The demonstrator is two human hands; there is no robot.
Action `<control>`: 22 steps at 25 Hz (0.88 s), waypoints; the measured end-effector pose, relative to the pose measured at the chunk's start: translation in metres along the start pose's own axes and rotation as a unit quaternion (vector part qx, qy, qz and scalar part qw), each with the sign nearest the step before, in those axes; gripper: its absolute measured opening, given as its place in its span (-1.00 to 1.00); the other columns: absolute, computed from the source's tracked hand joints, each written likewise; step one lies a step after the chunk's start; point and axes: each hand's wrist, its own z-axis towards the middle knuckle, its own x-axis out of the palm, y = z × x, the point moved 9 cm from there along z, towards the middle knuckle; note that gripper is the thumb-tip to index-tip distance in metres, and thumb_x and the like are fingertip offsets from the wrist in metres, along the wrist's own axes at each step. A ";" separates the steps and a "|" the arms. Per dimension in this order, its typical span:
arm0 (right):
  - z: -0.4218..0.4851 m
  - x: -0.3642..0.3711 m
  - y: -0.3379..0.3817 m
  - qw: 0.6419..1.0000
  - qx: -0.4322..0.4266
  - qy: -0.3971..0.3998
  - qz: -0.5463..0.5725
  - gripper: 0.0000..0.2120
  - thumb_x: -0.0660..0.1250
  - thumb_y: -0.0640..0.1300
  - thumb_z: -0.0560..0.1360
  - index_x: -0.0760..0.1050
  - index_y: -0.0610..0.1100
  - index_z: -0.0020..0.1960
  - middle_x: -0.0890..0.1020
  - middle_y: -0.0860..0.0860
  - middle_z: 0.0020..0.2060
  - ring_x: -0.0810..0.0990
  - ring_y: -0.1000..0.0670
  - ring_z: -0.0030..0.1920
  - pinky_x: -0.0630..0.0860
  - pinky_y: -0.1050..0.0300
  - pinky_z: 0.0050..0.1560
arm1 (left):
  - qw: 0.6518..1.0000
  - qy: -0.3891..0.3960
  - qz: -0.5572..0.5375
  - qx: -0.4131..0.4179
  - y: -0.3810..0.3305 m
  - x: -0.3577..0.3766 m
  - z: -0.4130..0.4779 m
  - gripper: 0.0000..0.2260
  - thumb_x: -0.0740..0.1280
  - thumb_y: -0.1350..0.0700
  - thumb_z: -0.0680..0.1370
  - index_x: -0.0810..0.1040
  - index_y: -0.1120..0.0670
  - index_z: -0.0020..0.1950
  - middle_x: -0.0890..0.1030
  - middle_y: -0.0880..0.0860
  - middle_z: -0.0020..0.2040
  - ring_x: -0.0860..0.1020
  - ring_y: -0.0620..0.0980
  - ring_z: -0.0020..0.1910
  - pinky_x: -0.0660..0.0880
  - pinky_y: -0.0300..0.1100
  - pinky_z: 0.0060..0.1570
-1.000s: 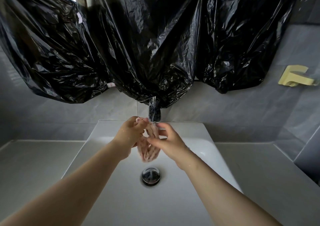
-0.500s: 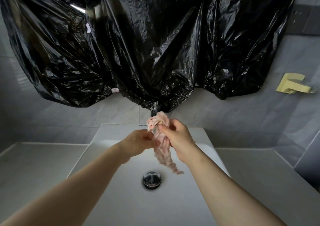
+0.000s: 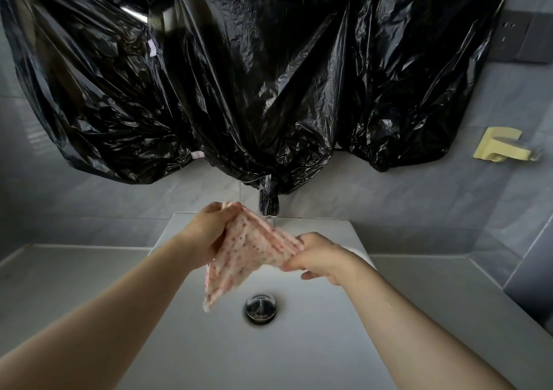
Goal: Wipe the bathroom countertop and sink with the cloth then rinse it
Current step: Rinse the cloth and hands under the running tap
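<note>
A pink speckled cloth (image 3: 248,252) is stretched out above the white sink (image 3: 299,344), just below the chrome tap (image 3: 268,199). My left hand (image 3: 209,234) grips its upper corner near the tap. My right hand (image 3: 317,255) pinches the opposite corner lower and to the right. A loose corner of the cloth hangs down toward the round metal drain (image 3: 261,308). Whether water runs from the tap I cannot tell.
Grey countertop (image 3: 59,276) flanks the sink on both sides. Black plastic sheeting (image 3: 254,75) hangs over the wall above the tap. A yellow holder (image 3: 499,149) is fixed to the tiled wall at right, with a dark wall plate (image 3: 526,36) above it.
The cloth was bunched between both hands under the tap; now it is spread out. My left hand has risen toward the tap and my right hand has moved down and right.
</note>
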 end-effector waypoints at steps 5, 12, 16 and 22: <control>0.007 0.004 -0.007 0.887 0.007 0.031 0.461 -0.88 0.16 -0.22 0.54 0.46 -0.11 -0.07 0.59 -0.08 -0.21 0.59 -0.13 -0.09 0.44 -0.02 0.01 | 0.999 -0.009 -0.036 -0.018 0.011 -0.010 0.005 -0.79 0.25 0.15 0.58 0.39 0.20 0.18 0.55 0.16 0.01 0.56 0.10 -0.09 0.56 -0.01 -0.19; 0.008 -0.004 -0.016 0.972 0.048 -0.076 0.216 -0.60 0.43 -0.07 0.46 0.32 -0.11 0.18 0.60 -0.02 -0.06 0.59 0.04 -0.25 0.52 0.21 -0.44 | 0.990 -0.110 0.085 -0.013 0.018 -0.035 0.007 -0.77 0.41 0.20 0.47 0.38 0.18 -0.02 0.49 0.18 -0.02 0.52 0.08 -0.12 0.54 0.01 -0.05; 0.006 -0.029 -0.020 0.987 0.063 -0.134 0.069 -0.60 0.49 0.01 0.37 0.46 -0.13 0.09 0.45 0.02 -0.32 0.28 0.09 -0.45 0.13 0.37 -0.63 | 0.980 -0.134 0.146 0.029 0.006 -0.050 0.003 -0.72 0.40 0.18 0.48 0.42 -0.03 0.12 0.52 0.08 -0.11 0.54 -0.01 -0.19 0.51 -0.13 -0.21; -0.001 -0.043 -0.033 0.977 0.088 -0.179 0.081 -0.69 0.42 0.11 0.43 0.47 -0.12 -0.07 0.37 0.03 -0.37 0.26 0.05 -0.45 0.18 0.31 -0.59 | 0.953 -0.162 0.248 0.056 0.005 -0.066 0.005 -0.76 0.19 0.23 0.57 0.54 -0.03 0.12 0.53 0.06 -0.11 0.50 -0.01 -0.23 0.48 -0.07 -0.02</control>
